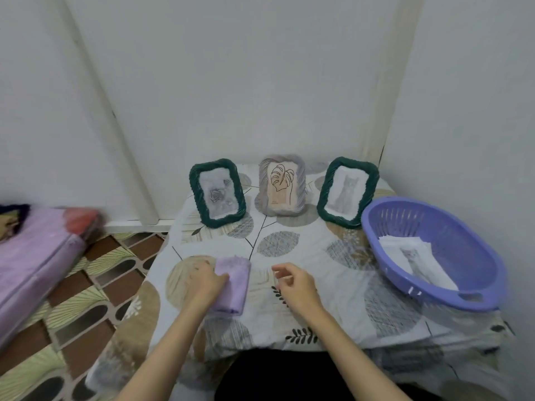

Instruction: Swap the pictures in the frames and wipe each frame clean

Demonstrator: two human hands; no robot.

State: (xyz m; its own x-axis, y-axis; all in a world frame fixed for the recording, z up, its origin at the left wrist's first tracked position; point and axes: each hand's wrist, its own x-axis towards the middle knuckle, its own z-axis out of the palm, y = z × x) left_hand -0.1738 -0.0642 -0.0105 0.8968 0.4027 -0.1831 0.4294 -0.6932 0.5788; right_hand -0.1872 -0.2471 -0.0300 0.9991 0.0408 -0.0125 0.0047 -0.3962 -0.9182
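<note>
Three woven frames stand upright at the back of the table. The left green frame (pixel 217 193) holds a rose picture. A leaf drawing fills the middle grey frame (pixel 282 185), and a cat picture is in the right green frame (pixel 347 192). A folded lilac cloth (pixel 236 285) lies flat near the front. My left hand (pixel 206 280) rests on the cloth's left edge, fingers curled over it. My right hand (pixel 295 285) hovers just right of the cloth, fingers loosely apart and holding nothing.
A purple plastic basket (pixel 474 299) with several loose printed pictures (pixel 417 261) sits at the table's right edge. A leaf-patterned tablecloth (pixel 289 241) covers the table. White walls close in behind and on the right. A lilac mattress (pixel 31 261) lies on the tiled floor to the left.
</note>
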